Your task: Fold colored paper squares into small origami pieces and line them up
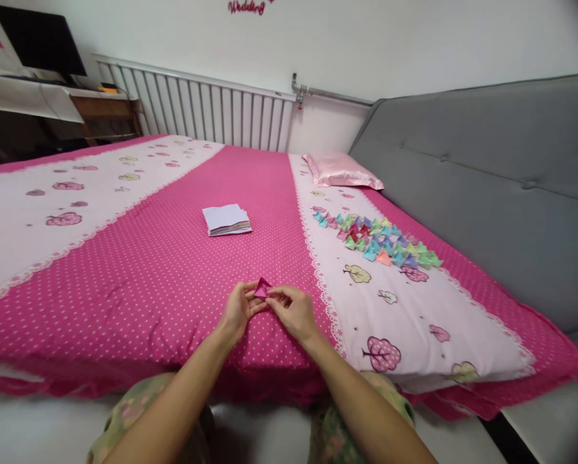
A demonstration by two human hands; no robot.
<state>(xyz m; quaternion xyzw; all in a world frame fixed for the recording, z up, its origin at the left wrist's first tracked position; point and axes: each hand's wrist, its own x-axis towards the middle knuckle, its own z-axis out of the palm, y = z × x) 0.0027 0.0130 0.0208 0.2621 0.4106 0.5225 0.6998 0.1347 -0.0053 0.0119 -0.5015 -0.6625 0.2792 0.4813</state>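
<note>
Between my two hands is a small folded piece of magenta origami paper (262,289), with a triangular shape facing me. My left hand (240,306) grips it from the left side, fingers under and behind it. On the right, my right hand (292,310) pinches its edge between thumb and fingertips. Both hands are just above the pink dotted bedspread, near the bed's front edge. Beyond them lies a stack of square paper sheets (227,220), white on top with coloured edges. To the right sit many small folded paper pieces (375,240) in several colours, grouped in rows.
The bed is covered by a pink and white bedspread (173,258). A pink pillow (341,171) lies at the far right against a grey padded headboard (482,142). Behind the bed are a white radiator (196,103) and a desk with a monitor (40,40).
</note>
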